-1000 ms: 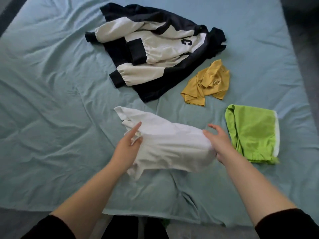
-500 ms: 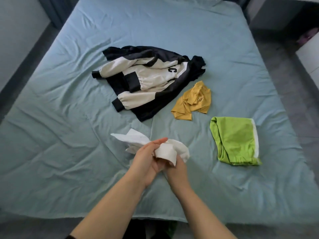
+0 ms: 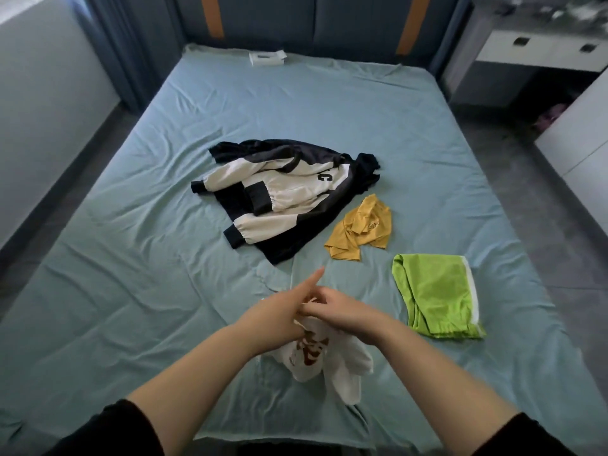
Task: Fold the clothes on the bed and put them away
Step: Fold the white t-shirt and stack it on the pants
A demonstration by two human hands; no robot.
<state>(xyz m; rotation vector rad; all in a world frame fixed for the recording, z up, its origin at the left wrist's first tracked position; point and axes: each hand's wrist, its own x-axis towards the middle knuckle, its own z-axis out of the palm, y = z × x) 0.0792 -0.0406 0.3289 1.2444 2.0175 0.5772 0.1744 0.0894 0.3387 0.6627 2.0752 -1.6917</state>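
Near the front edge of the bed [image 3: 131,291], over its pale blue sheet, both hands met on a white garment [image 3: 332,360] that hung bunched beneath them; whether its lowest folds rested on the sheet or hung just clear of it I could not tell. The left hand [image 3: 279,319] pinched the gathered top of the cloth, its index finger stuck out straight toward the jacket [image 3: 286,205]; the right hand [image 3: 345,312] had its fingers [image 3: 317,310] curled over the same gathered edge, so both were clamped on the cloth and touched each other.

By the way it sagged, the garment seemed light, thin and limp; it would likely slump rather than hold a crease, and was best taken at two corners of a hem or at the shoulders, then spread flat on the sheet before any fold. The jacket looked bulkier, with ribbed cuffs; it would probably need both hands at the shoulders.

As to writing: the black and cream jacket bore a dark letter "C" on its chest; the white garment carried a reddish-brown print, too crumpled to read; the yellow garment [image 3: 362,230], just beside the jacket, had a small dark mark too small to make out. The green shorts [image 3: 434,294] lay folded to the right, apart from the rest, with no lettering visible.
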